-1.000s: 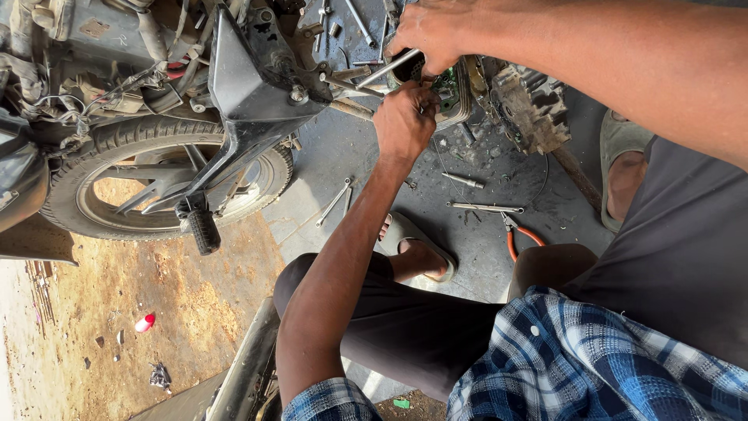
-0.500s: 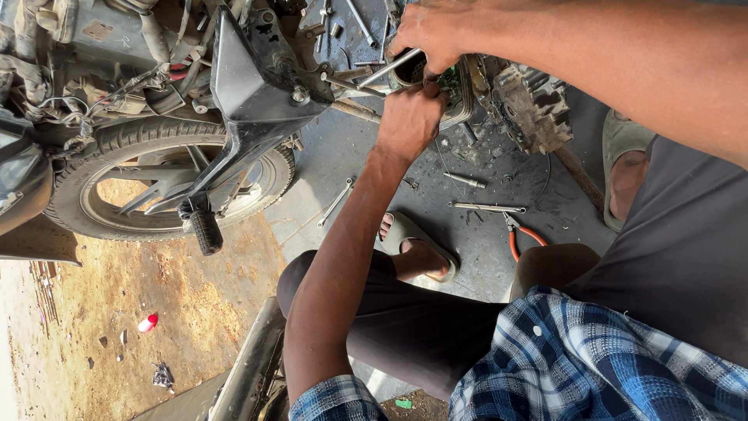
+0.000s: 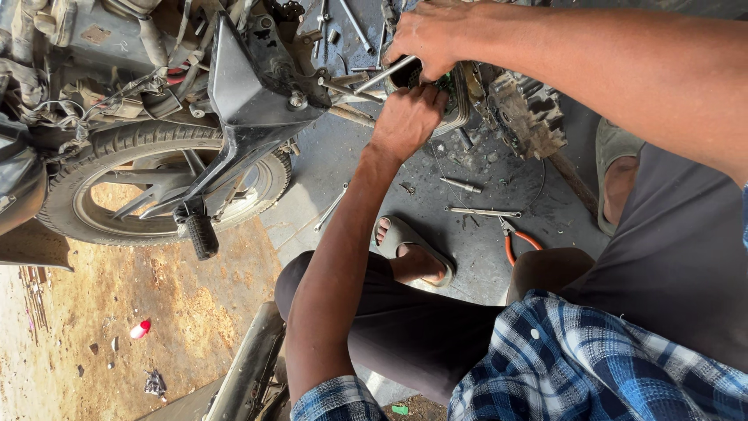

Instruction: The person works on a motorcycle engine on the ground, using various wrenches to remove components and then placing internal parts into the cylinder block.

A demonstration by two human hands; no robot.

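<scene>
1. The right hand (image 3: 427,35) is closed round a metal rod (image 3: 387,74) slanting into the round engine opening (image 3: 436,86).
2. The left hand (image 3: 407,121), fingers curled, presses on that opening's rim just below.
3. A motorcycle wheel (image 3: 160,183) crowds the left; bare concrete lies below, with orange-handled pliers (image 3: 516,238) and loose tools.

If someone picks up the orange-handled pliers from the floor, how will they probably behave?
The pliers look like rigid metal, so probably stiff and rather heavy for their size. They lie flat on the oily floor, so unlikely to roll. The coated handles probably grip well, though grease may make them slippery.
</scene>
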